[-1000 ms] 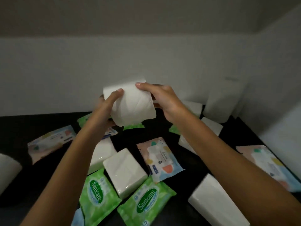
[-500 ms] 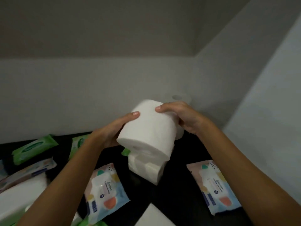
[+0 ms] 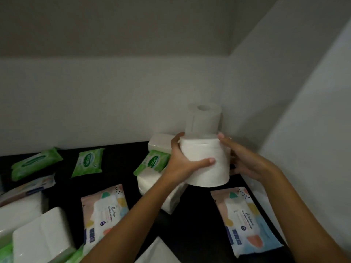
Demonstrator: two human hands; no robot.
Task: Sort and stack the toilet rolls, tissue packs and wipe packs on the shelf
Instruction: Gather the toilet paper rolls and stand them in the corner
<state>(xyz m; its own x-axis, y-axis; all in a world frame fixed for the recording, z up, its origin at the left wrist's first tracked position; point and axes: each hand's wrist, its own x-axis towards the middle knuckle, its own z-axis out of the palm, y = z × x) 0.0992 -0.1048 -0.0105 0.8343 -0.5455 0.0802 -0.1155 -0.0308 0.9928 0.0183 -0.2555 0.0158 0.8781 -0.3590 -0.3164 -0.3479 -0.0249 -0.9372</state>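
Shelf: a black shelf (image 3: 121,179) boxed in by pale walls (image 3: 114,103) at the back and on the right; rolls and packs lie scattered over it
Held toilet roll: the held toilet roll (image 3: 206,164) is near the back right corner, on end and leaning a little, its lower rim above the dark surface; whether it touches the shelf cannot be told
Left hand: the left hand (image 3: 181,164) grasps the roll's left side; thumb laid across the front, fingers wrapped round toward the back
Right hand: the right hand (image 3: 245,164) clasps the roll's right side; one fingertip reaches the upper rim, the rest curve behind it
Rear toilet roll: the rear toilet roll (image 3: 205,118) stands upright in the back right corner, just behind the held one; its base is hidden
Tissue packs: a white tissue pack (image 3: 158,142) lies against the back wall, left of the rolls; a second tissue pack (image 3: 152,185) sits under the left forearm; two stacked tissue packs (image 3: 38,236) fill the front left corner; another tissue pack (image 3: 157,251) pokes in at the front edge
Green wipe packs: one green wipe pack (image 3: 153,162) rests between the two middle tissue packs, touching the left hand; a middle green pack (image 3: 88,162) and a far-left green pack (image 3: 35,162) lie near the back edge
Pastel wipe packs: a centre pastel pack (image 3: 105,209) lies flat mid-shelf; a right pastel pack (image 3: 247,219) lies along the right edge, under the right forearm; a left pastel pack (image 3: 28,186) sits by the left edge
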